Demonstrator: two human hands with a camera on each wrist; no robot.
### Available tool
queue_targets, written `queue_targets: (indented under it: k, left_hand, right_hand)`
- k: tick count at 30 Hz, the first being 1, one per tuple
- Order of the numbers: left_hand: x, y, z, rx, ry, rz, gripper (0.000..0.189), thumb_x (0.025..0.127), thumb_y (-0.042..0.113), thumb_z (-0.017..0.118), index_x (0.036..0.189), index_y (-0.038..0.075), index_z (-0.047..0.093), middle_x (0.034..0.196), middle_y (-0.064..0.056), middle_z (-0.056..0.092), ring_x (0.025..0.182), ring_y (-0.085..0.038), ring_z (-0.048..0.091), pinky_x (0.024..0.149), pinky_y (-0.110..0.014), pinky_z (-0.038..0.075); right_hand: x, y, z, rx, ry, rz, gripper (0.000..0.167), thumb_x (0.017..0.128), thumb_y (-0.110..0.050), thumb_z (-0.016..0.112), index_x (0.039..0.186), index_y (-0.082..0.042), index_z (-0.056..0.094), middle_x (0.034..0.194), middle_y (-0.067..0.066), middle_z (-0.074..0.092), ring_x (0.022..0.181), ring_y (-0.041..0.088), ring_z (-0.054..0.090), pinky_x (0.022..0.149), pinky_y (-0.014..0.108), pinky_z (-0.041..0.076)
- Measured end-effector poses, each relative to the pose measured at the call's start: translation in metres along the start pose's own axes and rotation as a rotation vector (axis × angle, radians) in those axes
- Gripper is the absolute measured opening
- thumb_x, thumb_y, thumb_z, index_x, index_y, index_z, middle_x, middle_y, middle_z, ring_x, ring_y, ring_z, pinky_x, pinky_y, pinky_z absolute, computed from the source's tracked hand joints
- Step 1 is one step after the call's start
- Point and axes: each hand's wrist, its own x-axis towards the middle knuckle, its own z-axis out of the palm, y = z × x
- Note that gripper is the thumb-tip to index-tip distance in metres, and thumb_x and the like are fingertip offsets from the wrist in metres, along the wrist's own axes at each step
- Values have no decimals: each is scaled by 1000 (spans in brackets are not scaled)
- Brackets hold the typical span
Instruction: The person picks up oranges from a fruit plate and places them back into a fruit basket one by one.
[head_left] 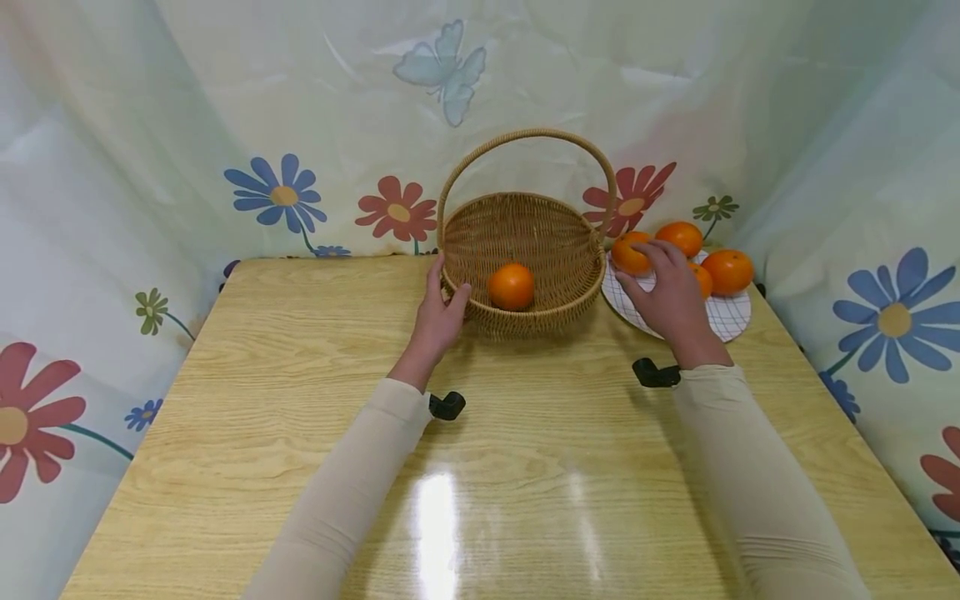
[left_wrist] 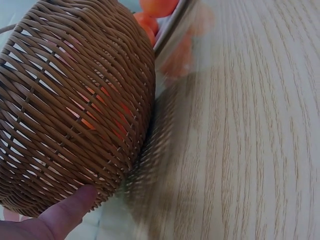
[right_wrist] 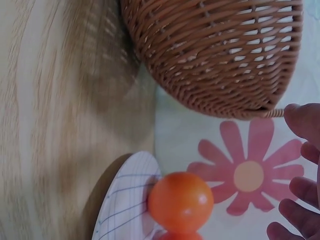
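A wicker basket [head_left: 525, 321] with a tall arched handle stands at the back of the table, with one orange [head_left: 512, 287] inside. My left hand [head_left: 440, 317] rests against its left side, thumb by the front rim; a straight digit [left_wrist: 72, 207] touches the weave in the left wrist view. My right hand [head_left: 669, 296] hovers, fingers spread, over a white plate [head_left: 731, 321] with dark grid lines that holds several oranges. Its fingertips overlap the leftmost orange [head_left: 628, 252] in the head view, but the right wrist view shows a gap between the fingers [right_wrist: 304, 192] and the nearest orange [right_wrist: 181, 202].
The plate sits just right of the basket, near the table's back right corner. A flowered curtain [head_left: 360, 117] hangs close behind and along both sides of the wooden table [head_left: 300, 358]. Dark wrist mounts [head_left: 656, 373] stick out from the sleeves.
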Motion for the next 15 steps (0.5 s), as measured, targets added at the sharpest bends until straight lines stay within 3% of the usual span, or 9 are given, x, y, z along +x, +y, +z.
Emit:
queue_targets:
  k: [15]
  left_hand:
    - [-3, -1, 0, 16, -6, 28, 70, 96, 57, 46, 151, 50, 3, 163, -2, 13, 140, -35, 38, 107, -50, 42]
  right_hand:
    - [4, 25, 7, -77, 7, -10, 54, 93, -28, 65, 136, 1, 50, 140, 28, 41, 129, 44, 38, 105, 61, 35]
